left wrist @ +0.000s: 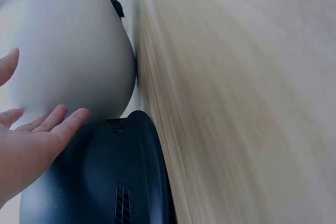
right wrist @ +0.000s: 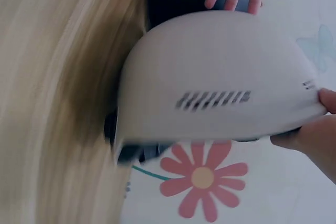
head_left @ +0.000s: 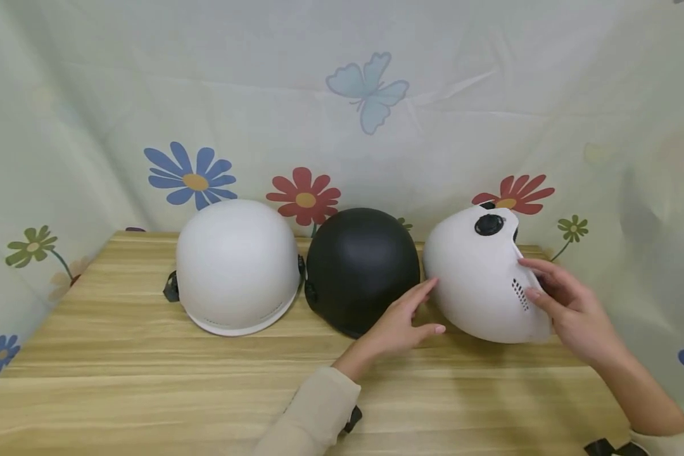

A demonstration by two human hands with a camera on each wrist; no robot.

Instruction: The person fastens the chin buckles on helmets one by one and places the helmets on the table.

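While the right hand (head_left: 578, 313) grasps the tilted white helmet (head_left: 473, 278) by its rim, thumb outside next to the vent holes (head_left: 520, 294) and fingers over the edge, the left hand (head_left: 399, 323) holds nothing. Its fingers are extended toward the crown of that helmet, thumb apart; fingertips at or just beside the shell, can't tell if they touch.

Helmet location: right end of the row, near the back of the wood-grain surface (head_left: 205, 392). Crown points left, rim side to the right, round black knob (head_left: 489, 225) up top. Can't tell whether its underside rests on the surface or is clear of it.

Black helmet (head_left: 365, 253) sits in the middle, dome up, partly behind the left hand. Upright white helmet (head_left: 236, 259) is left of it, dome up, just beside it, with a black fitting (head_left: 172, 287) out on its left side.

Both arms in beige sleeves (head_left: 319, 405). Backdrop is a pale curtain (head_left: 262, 114) with a light-blue butterfly (head_left: 370, 95) above the black helmet, plus printed flowers; a red flower (head_left: 304, 199) shows between the two upright helmets.
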